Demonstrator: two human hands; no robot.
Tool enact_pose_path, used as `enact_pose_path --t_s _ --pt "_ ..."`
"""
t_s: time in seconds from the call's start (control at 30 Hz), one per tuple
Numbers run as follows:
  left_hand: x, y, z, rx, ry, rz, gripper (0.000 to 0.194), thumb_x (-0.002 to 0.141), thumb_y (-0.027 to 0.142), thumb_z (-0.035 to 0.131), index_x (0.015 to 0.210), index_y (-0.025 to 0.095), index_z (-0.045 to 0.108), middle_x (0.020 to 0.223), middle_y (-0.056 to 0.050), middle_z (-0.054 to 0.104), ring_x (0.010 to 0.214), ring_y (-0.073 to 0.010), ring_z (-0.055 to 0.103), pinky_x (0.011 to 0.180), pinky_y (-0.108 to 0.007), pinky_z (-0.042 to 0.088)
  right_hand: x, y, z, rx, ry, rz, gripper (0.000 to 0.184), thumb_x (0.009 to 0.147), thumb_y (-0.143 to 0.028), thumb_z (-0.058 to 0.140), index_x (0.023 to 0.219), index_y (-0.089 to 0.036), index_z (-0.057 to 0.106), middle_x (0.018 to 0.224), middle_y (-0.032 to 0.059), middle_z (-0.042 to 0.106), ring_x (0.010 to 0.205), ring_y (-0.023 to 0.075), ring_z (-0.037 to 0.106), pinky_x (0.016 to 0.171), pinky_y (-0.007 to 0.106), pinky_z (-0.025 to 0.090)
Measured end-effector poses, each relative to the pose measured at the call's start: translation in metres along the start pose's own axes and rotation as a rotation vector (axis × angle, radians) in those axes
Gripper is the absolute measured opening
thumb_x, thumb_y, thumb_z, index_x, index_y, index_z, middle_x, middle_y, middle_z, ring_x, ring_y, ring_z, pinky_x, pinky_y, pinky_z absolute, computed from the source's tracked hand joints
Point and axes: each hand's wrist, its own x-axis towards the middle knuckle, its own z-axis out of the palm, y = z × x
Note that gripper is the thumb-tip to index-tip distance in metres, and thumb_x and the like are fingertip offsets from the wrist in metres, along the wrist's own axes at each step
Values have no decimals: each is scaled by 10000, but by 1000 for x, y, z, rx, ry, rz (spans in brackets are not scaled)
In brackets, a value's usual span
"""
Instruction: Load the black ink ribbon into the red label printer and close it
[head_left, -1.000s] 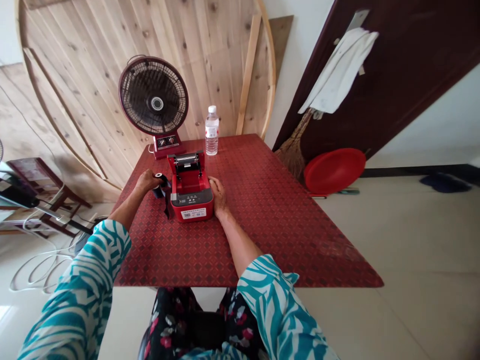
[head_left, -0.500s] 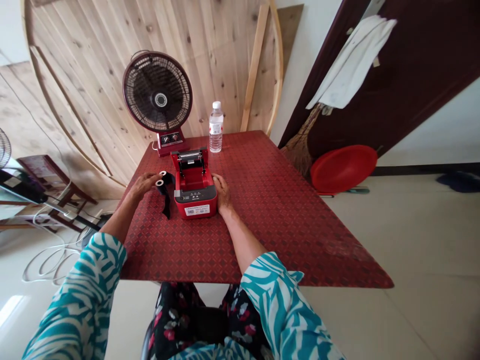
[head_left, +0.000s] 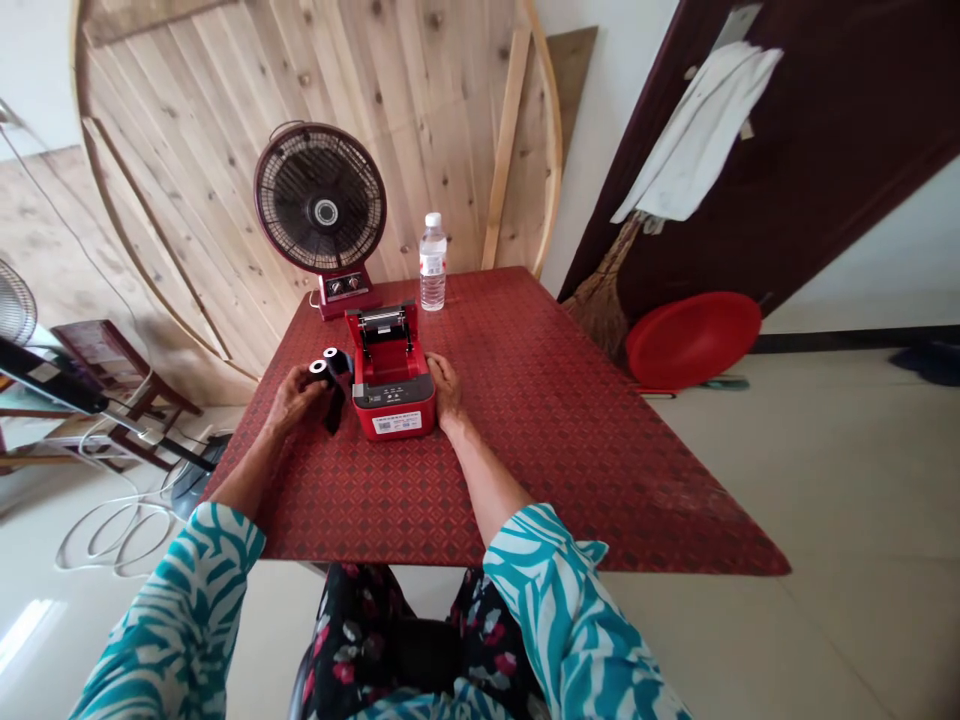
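A red label printer (head_left: 397, 408) with a dark grey front panel stands on the table, its lid (head_left: 384, 322) raised and the red bay inside exposed. My right hand (head_left: 445, 388) is closed against the printer's right side, fingers along its wall. To the printer's left, two rolls of black ribbon with white cores stand on end. My left hand (head_left: 294, 396) has its fingers closed around the nearer ribbon roll (head_left: 319, 369). The farther ribbon roll (head_left: 331, 356) is just behind it, and a loose black strip hangs between the rolls and the printer. My left fingertips are partly hidden.
A dark red fan (head_left: 325, 212) and a water bottle (head_left: 433, 264) stand at the back of the patterned red table (head_left: 540, 450). On the floor right are a broom (head_left: 606, 290) and a red basin (head_left: 694, 340). Cables (head_left: 112, 525) lie coiled on the left.
My left hand has come nearer and closed on the front ribbon roll, which has shifted slightly left. My right hand stays against the printer. The view has tilted slightly.
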Motion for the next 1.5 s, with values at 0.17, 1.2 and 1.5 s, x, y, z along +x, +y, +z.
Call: enact_pose_path --t_s 0.17,1.2,1.5 --pt "-14 46 -15 -295 -111 60 440 612 428 830 915 212 596 887 -42 747 788 -195 709 702 -289 563 1 0 0 -10 -2 -2 368 799 -509 546 1007 -255 711 1107 32 749 1100 223 647 1032 413 463" --pt "8 91 68 528 -581 244 360 877 471 568 1053 226 765 1005 -50 772 944 -236 703 883 -346 529 3 0 4 -23 -9 -50 333 807 -474 516 972 -259 709 1090 30 743 1097 214 639 1053 409 456" --pt "-44 51 70 177 -296 351 459 872 607 566 948 195 754 1110 -119 729 1284 -294 558 1122 -482 396 0 -1 1 4 -21 -13 390 788 -550 546 990 -252 696 1087 30 750 1087 218 651 1029 409 475"
